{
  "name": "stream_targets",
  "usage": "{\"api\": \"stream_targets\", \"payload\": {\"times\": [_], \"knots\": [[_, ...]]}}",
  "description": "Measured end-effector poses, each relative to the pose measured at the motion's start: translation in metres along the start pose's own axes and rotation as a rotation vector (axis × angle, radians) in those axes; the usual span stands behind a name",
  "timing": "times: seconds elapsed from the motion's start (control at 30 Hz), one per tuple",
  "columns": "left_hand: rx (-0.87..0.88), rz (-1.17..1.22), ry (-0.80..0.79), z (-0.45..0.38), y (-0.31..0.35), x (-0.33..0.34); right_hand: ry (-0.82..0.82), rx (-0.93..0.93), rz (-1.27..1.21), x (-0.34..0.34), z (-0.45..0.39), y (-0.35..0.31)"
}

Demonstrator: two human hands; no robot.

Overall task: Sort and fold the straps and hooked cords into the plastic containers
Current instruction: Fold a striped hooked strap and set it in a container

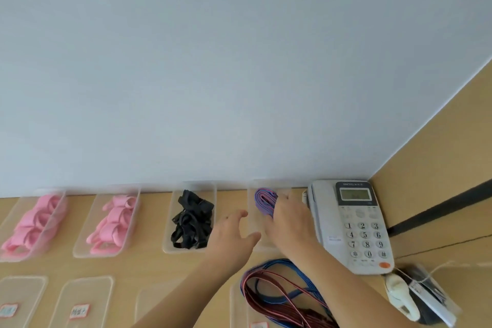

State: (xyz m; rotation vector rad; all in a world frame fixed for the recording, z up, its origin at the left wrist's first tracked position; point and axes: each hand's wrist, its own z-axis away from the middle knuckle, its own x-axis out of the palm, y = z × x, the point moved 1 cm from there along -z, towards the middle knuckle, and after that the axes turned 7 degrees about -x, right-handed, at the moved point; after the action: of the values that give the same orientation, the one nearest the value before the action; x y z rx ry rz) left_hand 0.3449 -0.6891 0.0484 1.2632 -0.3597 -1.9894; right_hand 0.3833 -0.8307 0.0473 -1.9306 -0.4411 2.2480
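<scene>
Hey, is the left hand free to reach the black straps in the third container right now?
Probably yes. The left hand hovers open and holds nothing, just right of the container with the black straps. That container has no lid on it and nothing lies between it and the hand.

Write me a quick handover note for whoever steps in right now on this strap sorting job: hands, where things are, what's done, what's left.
Left hand: open, hovering between the containers, holding nothing.
Right hand: resting on the folded purple-and-red strap bundle in the far-right clear plastic container; grip is hidden.
Done: two clear containers of pink straps and one of black straps stand along the wall.
Left: the loose blue and dark red cords near the front edge still need folding. The clear lids with labels lie at front left, not yet on.
</scene>
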Motion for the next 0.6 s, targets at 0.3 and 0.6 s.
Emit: {"api": "stream_targets", "payload": {"times": [0.3, 0.6], "knots": [[-0.001, -0.145, -0.004, -0.022, -0.008, 0.021, 0.032, -0.066, 0.243, 0.035, -0.032, 0.002], [0.002, -0.123, -0.007, -0.023, -0.01, 0.022, -0.024, -0.076, 0.319, 0.049, -0.034, 0.012]]}}
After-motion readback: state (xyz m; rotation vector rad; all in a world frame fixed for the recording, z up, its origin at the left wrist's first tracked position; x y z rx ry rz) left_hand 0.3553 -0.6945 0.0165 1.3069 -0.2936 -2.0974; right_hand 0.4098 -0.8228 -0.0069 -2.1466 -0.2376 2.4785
